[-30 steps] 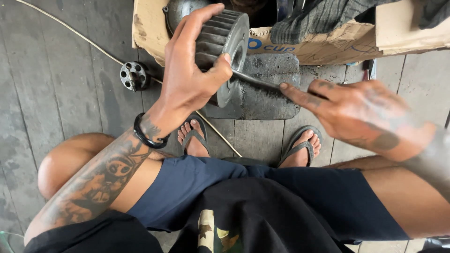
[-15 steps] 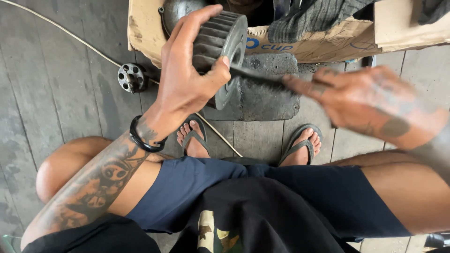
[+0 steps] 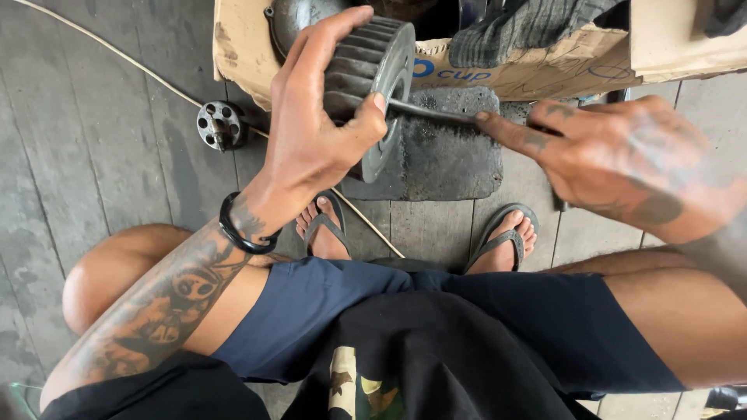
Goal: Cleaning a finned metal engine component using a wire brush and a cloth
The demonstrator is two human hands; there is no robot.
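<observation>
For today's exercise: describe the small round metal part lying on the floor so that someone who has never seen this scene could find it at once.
Start at the cardboard box at the top of the plank floor. Just below its left corner, beside the thin white cord, lies the small metal disc. Unlike the big ribbed wheel gripped by the left hand, it has a ring of round holes and lies untouched.

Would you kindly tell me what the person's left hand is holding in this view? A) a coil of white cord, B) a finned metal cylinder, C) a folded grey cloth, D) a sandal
B: the left hand wraps around the finned metal cylinder, thumb pressed on its flat face, while the right hand holds a thin dark tool against that face above the dark block.
</observation>
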